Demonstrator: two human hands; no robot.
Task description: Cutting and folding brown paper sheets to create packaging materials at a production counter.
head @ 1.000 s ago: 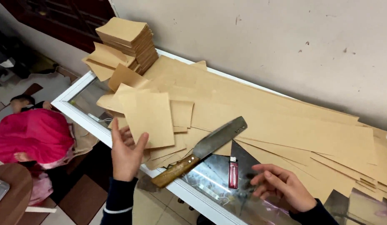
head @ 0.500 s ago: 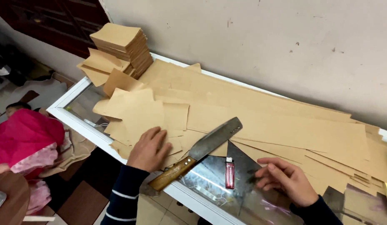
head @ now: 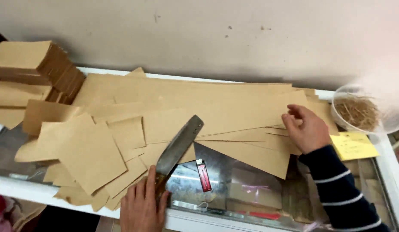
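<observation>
**Knife gripped, paper pinned**

The cleaver (head: 179,145) handle is being clasped by the left hand (head: 142,207), fingers curled, blade lying across the brown paper sheets (head: 216,111). Those sheets are being pressed by the right hand (head: 306,129), fingers loosely spread, beside a red lighter (head: 203,175).

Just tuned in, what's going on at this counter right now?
A person is working over brown paper sheets on a glass counter. The left hand grips the handle of a big knife lying on the paper; the right hand rests on the long sheets. A red lighter lies beside the blade.
</observation>
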